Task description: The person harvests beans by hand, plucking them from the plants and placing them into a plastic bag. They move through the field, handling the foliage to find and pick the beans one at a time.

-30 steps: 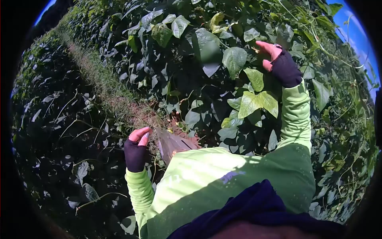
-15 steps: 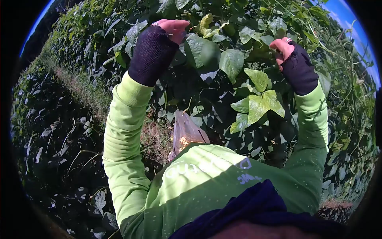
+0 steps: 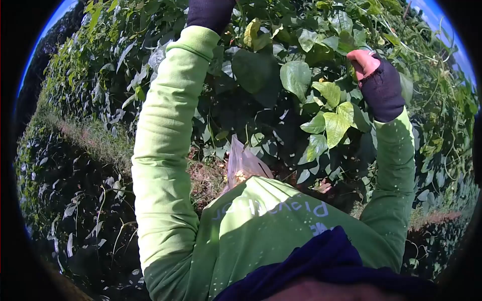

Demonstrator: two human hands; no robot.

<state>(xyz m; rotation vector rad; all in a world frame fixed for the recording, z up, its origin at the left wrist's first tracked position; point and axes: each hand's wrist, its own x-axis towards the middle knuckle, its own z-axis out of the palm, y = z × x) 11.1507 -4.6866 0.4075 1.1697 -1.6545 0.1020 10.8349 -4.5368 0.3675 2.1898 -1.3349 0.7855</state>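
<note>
My left hand (image 3: 211,14), in a dark fingerless glove, reaches up to the top edge of the head view among the climbing vines. Its fingers are cut off by the frame. To the right, my right hand (image 3: 375,83), gloved the same way, is raised against the foliage with its bare fingers curled in. Whatever those fingers hold, if anything, is hidden. Large green leaves (image 3: 294,79) hang between the two hands. Below my right hand is a cluster of paler yellow-green leaves (image 3: 335,126). A yellowed leaf (image 3: 251,32) is close to my left hand.
A translucent plastic bag (image 3: 243,160) with pale yellowish pieces inside hangs in front of my waist. Dense vines rise ahead and on the right. Low dark plants (image 3: 75,215) grow at left, beside a grassy strip (image 3: 88,140).
My left hand has moved up and forward, so its fingers have left the frame. My right hand has shifted slightly lower and to the right, its fingers still curled.
</note>
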